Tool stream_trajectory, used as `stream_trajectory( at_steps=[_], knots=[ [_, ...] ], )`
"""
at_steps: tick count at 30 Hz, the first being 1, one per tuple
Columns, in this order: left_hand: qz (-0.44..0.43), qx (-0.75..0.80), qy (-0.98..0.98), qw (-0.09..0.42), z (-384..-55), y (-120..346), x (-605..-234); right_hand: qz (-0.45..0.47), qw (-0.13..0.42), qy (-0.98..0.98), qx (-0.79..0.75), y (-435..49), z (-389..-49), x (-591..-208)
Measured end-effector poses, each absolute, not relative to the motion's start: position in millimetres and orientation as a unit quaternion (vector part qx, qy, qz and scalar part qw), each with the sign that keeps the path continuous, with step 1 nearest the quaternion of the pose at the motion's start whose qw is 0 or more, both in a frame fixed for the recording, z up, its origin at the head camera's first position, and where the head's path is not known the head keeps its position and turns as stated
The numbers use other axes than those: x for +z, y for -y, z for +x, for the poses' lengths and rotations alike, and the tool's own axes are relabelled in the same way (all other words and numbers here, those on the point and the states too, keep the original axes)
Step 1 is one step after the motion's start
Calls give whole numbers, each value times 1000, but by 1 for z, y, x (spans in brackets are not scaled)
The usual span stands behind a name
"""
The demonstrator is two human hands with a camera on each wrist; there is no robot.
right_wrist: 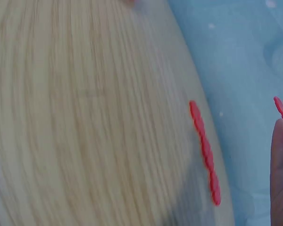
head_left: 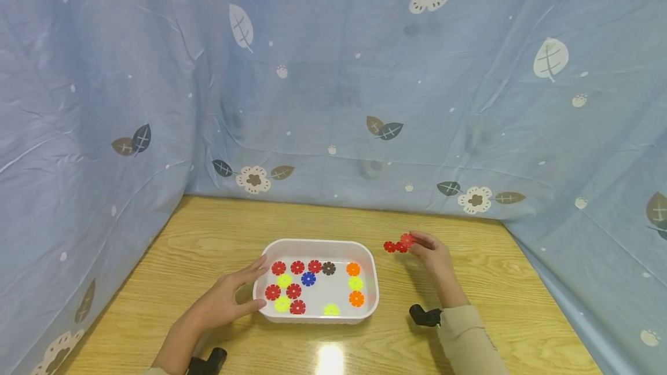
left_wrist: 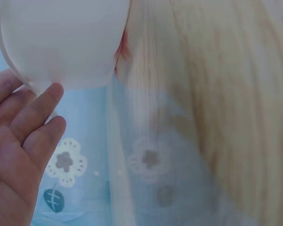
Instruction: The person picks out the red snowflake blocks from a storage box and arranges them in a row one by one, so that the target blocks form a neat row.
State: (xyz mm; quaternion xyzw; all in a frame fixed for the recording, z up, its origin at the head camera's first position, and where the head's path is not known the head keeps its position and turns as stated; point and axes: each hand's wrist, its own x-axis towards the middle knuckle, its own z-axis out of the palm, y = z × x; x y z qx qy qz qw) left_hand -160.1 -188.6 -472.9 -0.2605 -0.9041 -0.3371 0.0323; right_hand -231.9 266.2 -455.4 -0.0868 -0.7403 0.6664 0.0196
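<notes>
A white plastic tray (head_left: 315, 318) holds red, yellow, orange, blue and brown notched flower-shaped discs. My left hand (head_left: 224, 301) rests at the tray's left end, thumb and fingers spread along the rim. In the left wrist view, its fingertips (left_wrist: 56, 89) lie against the tray's white wall (left_wrist: 61, 42). To the right of the tray, my right hand (head_left: 433, 256) pinches a red flower-shaped disc (head_left: 407, 240) between thumb and fingers. Next to it, other red discs (head_left: 389, 246) lie in a line on the table, seen as a thin row (right_wrist: 205, 153) in the right wrist view.
The wooden table (head_left: 229, 224) has blue patterned cloth (head_left: 323, 103) behind it and at both sides. Black devices sit by both wrists, one of them a black wrist camera (head_left: 424, 315) near the right sleeve (head_left: 464, 328).
</notes>
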Motion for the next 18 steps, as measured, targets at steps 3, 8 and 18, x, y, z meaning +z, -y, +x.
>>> stream_trajectory(
  at_steps=[3,8,18],
  knots=[
    [-259,-338,904,31,-160,188,-472,-104,24,720,686,-274,-233,-459],
    [-255,-339,905,29,-159,188,-472,-129,41,709,692,-286,-236,-467],
    [-256,-340,905,30,-160,188,-473,-178,76,692,696,-306,-241,-490]
  ],
)
